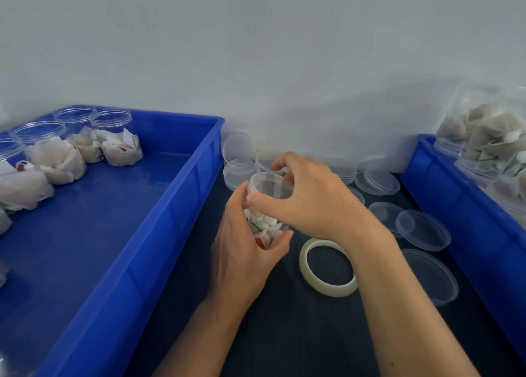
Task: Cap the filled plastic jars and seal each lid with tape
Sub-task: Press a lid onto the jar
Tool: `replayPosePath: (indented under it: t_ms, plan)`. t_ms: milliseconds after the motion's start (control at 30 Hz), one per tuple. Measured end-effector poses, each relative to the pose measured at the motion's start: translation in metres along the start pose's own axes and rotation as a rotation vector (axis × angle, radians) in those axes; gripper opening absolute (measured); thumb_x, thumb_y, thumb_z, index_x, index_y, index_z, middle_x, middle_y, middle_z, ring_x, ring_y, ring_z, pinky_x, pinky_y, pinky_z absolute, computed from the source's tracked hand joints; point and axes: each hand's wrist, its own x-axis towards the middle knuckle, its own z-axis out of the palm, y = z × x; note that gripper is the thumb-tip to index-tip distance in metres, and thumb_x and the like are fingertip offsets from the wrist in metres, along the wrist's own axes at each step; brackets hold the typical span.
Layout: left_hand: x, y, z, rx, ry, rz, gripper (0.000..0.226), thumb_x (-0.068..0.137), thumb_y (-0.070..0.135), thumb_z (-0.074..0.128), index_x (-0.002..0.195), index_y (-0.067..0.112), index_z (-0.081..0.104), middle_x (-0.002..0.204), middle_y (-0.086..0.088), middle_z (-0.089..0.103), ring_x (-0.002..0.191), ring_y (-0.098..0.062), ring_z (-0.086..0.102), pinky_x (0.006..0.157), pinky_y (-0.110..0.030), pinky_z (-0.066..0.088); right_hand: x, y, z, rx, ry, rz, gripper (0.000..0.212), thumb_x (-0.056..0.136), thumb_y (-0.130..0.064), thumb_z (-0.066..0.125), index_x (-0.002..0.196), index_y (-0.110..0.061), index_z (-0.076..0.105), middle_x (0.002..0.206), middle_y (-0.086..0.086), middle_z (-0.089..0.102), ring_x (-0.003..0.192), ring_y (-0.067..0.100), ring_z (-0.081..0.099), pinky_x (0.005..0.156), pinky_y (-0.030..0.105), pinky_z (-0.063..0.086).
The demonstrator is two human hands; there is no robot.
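Person stood at a dark tabletop (284,334) between two blue rectangular plastic crates. Left hand (244,251) gripped a small clear round plastic jar (266,206) low on its body, fingers wrapped round it, thumb across the front; jar was held above the table between the crates, mouth tilted up and away toward the wall, long axis leaning a bit off vertical. White paper-wrapped sachets with red and green print showed through its wall. Right hand (310,197) sat over the top, thumb and fingertips curled onto the rim of a clear round plastic lid (269,181) on the jar mouth; couldn't tell whether it was fully seated. One flat ring of translucent whitish tape (327,267) lay flat on the table just right of the jar, partly under the right forearm. Loose clear disc lids (422,230) scattered behind and to the right, roughly ten, some overlapping, exact count unclear. Left crate (159,206) held at least four open clear jars (111,117) in its far corner, stuffed with the same sachets. Right crate (444,200) held a clear bag of grey-white pyramid sachets (489,137), blurred.
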Motion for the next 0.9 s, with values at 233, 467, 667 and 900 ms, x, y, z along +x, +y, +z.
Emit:
replayPosePath:
  t_ms: [233, 467, 667, 900]
  plan:
    - [0.001, 0.001, -0.003, 0.043, -0.001, -0.012, 0.103, 0.071, 0.055, 0.090, 0.150, 0.043, 0.025, 0.132, 0.022, 0.056, 0.104, -0.003, 0.066, 0.078, -0.037, 0.062, -0.006, -0.016, 0.003, -0.169, 0.071, 0.013, 0.075, 0.070, -0.088, 0.059, 0.126, -0.037, 0.057, 0.109, -0.011, 0.051, 0.101, 0.017, 0.057, 0.075, 0.036, 0.039]
    - [0.003, -0.003, -0.004, 0.074, -0.078, -0.095, 0.108, 0.073, 0.062, 0.088, 0.151, 0.034, 0.018, 0.125, 0.012, 0.066, 0.099, -0.014, 0.072, 0.078, -0.050, 0.062, -0.025, -0.030, -0.018, -0.217, 0.100, -0.014, 0.058, 0.092, -0.076, 0.048, 0.133, -0.037, 0.062, 0.125, -0.007, 0.061, 0.117, 0.021, 0.058, 0.082, 0.040, 0.040]
    - [0.000, 0.001, -0.007, 0.231, -0.044, -0.095, 0.113, 0.067, 0.076, 0.077, 0.155, 0.033, 0.019, 0.136, 0.006, 0.063, 0.117, -0.024, 0.066, 0.090, -0.056, 0.058, -0.049, 0.002, -0.019, -0.105, 0.197, 0.123, 0.039, 0.100, -0.058, 0.054, 0.124, -0.029, 0.064, 0.112, -0.006, 0.067, 0.104, 0.021, 0.064, 0.093, 0.047, 0.054]
    - [-0.003, -0.001, -0.006, 0.183, -0.114, -0.020, 0.110, 0.076, 0.068, 0.081, 0.157, 0.037, 0.013, 0.126, 0.008, 0.064, 0.111, -0.018, 0.063, 0.079, -0.043, 0.058, -0.107, 0.040, 0.039, -0.156, 0.093, 0.189, 0.031, 0.090, -0.059, 0.063, 0.097, -0.029, 0.059, 0.099, -0.012, 0.061, 0.095, 0.015, 0.054, 0.083, 0.037, 0.051]
